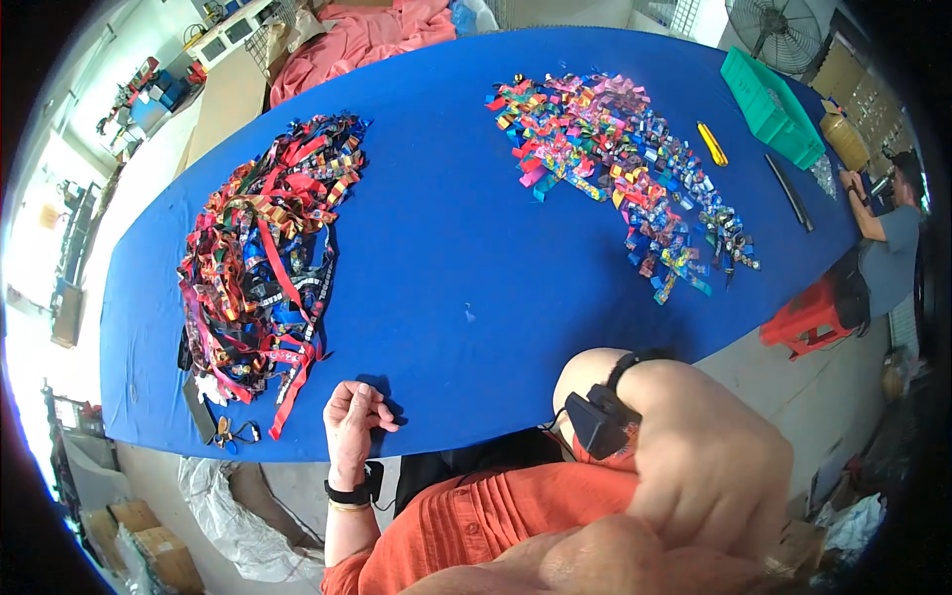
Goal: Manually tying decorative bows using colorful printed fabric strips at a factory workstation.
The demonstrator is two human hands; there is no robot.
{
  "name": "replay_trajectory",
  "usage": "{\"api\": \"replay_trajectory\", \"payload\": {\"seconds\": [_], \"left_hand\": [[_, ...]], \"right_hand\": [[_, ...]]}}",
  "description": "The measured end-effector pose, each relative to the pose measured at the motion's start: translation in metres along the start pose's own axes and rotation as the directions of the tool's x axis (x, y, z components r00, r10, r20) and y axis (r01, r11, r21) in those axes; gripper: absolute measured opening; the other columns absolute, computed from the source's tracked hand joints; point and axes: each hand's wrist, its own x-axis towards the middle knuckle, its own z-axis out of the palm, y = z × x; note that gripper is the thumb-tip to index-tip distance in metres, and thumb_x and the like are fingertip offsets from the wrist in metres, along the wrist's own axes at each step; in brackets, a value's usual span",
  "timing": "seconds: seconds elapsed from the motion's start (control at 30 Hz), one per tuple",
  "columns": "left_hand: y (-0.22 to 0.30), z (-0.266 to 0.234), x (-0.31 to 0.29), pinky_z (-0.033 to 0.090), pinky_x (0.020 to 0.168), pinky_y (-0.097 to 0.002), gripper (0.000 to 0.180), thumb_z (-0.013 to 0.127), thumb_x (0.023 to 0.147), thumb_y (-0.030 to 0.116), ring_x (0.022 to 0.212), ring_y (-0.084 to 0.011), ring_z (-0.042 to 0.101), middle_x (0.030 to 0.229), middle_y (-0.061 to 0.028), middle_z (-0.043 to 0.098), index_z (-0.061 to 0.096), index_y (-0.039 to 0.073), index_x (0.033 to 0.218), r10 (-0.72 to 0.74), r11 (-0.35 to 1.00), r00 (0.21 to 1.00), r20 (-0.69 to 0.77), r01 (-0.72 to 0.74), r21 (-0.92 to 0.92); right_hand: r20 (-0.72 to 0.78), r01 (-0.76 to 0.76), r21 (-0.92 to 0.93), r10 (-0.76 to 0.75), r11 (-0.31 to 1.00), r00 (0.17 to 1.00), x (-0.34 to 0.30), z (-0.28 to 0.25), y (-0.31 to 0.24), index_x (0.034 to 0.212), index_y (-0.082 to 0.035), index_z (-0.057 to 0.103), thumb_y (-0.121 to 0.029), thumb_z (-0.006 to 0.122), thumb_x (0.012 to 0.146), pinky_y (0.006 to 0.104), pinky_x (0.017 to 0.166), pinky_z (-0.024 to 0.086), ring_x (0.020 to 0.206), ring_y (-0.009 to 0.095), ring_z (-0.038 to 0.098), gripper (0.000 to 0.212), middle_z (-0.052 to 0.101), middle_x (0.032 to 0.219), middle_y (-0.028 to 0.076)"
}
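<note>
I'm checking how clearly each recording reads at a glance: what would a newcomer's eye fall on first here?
Probably the tangled heap of mostly red and black straps on the left of the blue table. Next, the spread of short multicoloured pieces toward the far right, then the bright green bin at the far right edge.

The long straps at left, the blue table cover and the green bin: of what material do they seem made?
Long straps: probably woven synthetic ribbon, fairly smooth; they lie thin, flat and limply tangled. Blue table cover: apparently matte cloth, as wrinkles show near its left edge; fibre unclear. Green bin: likely smooth rigid plastic, by its even colour and straight walls.
</note>
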Motion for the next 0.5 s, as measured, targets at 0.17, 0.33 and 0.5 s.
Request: {"api": "replay_trajectory", "payload": {"seconds": [0.17, 0.33, 0.5], "left_hand": [[-0.004, -0.013, -0.005, 0.06, 0.053, -0.0311, 0.02, 0.055, 0.103, 0.02, 0.063, -0.0142, 0.063, 0.085, -0.0092, 0.062, 0.056, 0.001, 0.094, 0.031, 0.999, 0.999, -0.02, -0.032, -0.021], [-0.002, -0.002, 0.0, 0.058, 0.05, -0.0291, 0.024, 0.055, 0.103, 0.023, 0.061, -0.0126, 0.062, 0.082, -0.0075, 0.062, 0.057, 0.001, 0.092, 0.029, 0.999, 1.0, -0.007, -0.029, 0.015], [-0.002, -0.003, -0.002, 0.058, 0.05, -0.0293, 0.023, 0.054, 0.103, 0.022, 0.061, -0.0125, 0.062, 0.083, -0.0074, 0.062, 0.057, 0.002, 0.092, 0.036, 0.999, 0.999, 0.006, -0.036, -0.005]], "right_hand": [[0.148, -0.116, -0.007, 0.116, 0.993, 0.982, -0.003, -0.032, 0.034, 0.059, -0.007, 0.05, -0.012, 0.057, 0.092, 0.0309, 0.043, 0.025, 0.044, 0.014, 0.039, 0.034, 0.041, 0.059, 0.002], [0.052, -0.228, -0.058, 0.231, 0.972, 0.972, 0.002, -0.025, 0.041, 0.059, -0.006, 0.046, -0.025, 0.067, 0.094, 0.0286, 0.038, 0.025, 0.041, 0.013, 0.038, 0.045, 0.039, 0.058, 0.001], [0.034, -0.219, -0.036, 0.22, 0.975, 0.975, 0.001, -0.022, 0.046, 0.061, -0.007, 0.044, -0.028, 0.065, 0.095, 0.0287, 0.037, 0.026, 0.041, 0.013, 0.039, 0.045, 0.039, 0.06, 0.001]]}}
